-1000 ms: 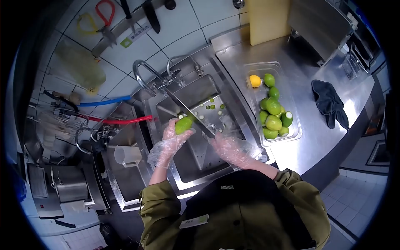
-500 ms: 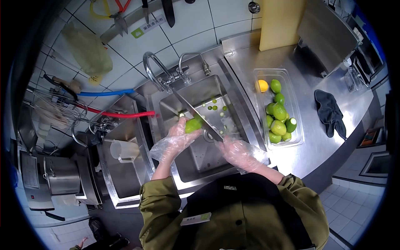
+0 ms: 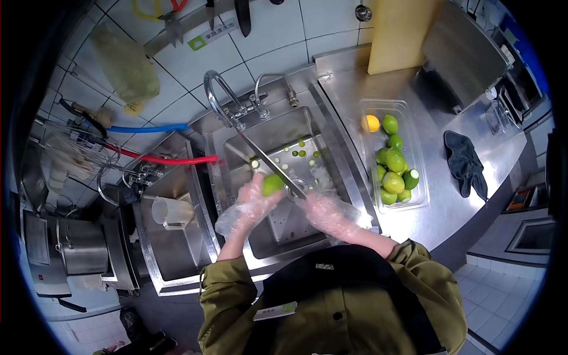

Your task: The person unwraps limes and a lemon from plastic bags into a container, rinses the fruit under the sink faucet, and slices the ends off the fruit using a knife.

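Observation:
Over the metal sink (image 3: 278, 236), my left hand (image 3: 253, 200) in a clear plastic glove grips a green lime (image 3: 272, 184). My right hand (image 3: 324, 212), gloved the same way, is closed round the handle end of a long knife (image 3: 264, 158). The blade slants up and leftward past the lime's right side; whether it touches the lime I cannot tell. Several small green and pale cut ends (image 3: 302, 153) lie on the sink floor round the drain. Right of the sink, a clear plastic tub (image 3: 419, 198) holds several limes (image 3: 394, 180) and one yellow lemon (image 3: 371, 123).
A tall faucet (image 3: 214, 89) rises behind the sink. To the left, a second basin holds a plastic jug (image 3: 171, 212). A dark cloth or glove (image 3: 464, 163) lies on the right counter. A yellow cutting board (image 3: 402, 35) leans on the wall.
The knife and my right hand have shifted slightly left. A larger pale cut end now shows in the sink above my left hand. The lime stays in my left hand.

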`<state>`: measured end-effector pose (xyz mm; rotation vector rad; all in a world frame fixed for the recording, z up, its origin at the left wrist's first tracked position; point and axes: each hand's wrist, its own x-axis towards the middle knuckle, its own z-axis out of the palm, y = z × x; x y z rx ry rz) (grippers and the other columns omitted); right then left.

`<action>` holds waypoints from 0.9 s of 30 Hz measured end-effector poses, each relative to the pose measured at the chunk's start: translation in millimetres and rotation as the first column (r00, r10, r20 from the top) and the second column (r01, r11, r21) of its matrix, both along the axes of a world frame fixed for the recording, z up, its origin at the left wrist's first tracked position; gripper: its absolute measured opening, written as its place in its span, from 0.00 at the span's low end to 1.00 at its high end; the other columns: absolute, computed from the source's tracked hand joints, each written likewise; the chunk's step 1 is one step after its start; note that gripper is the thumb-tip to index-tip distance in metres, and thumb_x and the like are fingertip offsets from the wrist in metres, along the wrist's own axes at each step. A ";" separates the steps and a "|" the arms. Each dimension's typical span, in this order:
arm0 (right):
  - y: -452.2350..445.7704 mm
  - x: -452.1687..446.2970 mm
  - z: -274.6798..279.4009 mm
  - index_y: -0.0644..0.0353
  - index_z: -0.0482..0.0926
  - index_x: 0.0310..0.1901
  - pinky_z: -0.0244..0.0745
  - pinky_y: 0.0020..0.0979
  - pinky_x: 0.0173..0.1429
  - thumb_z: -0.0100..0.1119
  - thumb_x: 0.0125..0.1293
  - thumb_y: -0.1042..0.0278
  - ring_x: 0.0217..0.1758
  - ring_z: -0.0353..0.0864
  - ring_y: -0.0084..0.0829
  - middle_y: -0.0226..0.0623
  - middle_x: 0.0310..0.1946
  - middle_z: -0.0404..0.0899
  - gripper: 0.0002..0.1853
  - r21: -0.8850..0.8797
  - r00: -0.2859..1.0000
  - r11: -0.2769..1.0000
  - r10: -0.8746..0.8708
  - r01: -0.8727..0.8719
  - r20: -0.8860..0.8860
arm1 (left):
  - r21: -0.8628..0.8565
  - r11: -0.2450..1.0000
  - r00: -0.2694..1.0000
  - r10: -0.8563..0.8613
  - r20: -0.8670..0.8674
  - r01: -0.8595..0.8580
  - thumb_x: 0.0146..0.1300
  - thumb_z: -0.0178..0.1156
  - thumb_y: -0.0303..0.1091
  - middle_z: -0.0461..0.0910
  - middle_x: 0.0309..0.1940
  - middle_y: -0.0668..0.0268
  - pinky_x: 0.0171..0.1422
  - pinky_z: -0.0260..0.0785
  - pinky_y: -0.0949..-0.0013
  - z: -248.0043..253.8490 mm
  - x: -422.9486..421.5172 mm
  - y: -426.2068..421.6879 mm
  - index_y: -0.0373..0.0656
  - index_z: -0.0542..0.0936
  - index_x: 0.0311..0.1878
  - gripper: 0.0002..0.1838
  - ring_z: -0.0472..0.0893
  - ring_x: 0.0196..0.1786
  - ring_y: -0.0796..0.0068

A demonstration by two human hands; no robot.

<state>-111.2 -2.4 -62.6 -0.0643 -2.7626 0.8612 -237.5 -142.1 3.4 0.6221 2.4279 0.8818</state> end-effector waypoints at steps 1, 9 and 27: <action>-0.9 -7.7 -23.1 0.66 0.70 0.31 0.70 0.42 0.27 0.46 0.60 0.66 0.22 0.75 0.45 0.48 0.17 0.73 0.10 0.003 0.999 0.999 0.034 -0.034 -0.041 | 0.051 0.991 0.989 -0.116 -0.090 0.121 0.45 0.64 0.51 0.78 0.36 0.54 0.46 0.70 0.58 -21.0 5.9 -1.7 0.46 0.67 0.51 0.32 0.78 0.40 0.52; -21.2 -19.8 -35.8 0.68 0.71 0.33 0.71 0.46 0.34 0.45 0.62 0.60 0.30 0.77 0.50 0.53 0.26 0.76 0.16 -0.246 0.945 0.969 0.068 0.014 0.320 | 0.323 0.938 0.875 0.261 -0.408 -0.129 0.37 0.70 0.38 0.71 0.41 0.57 0.49 0.67 0.61 -81.4 9.5 -9.1 0.45 0.68 0.50 0.33 0.75 0.42 0.61; -0.7 5.1 25.6 0.67 0.67 0.31 0.69 0.44 0.25 0.44 0.62 0.65 0.21 0.75 0.49 0.49 0.16 0.73 0.11 0.009 0.989 1.000 -0.002 0.001 0.146 | 0.571 0.469 0.737 0.372 0.564 -0.674 0.60 0.55 0.42 0.66 0.47 0.61 0.41 0.72 0.66 -109.7 24.1 -9.8 0.40 0.66 0.48 0.19 0.71 0.45 0.70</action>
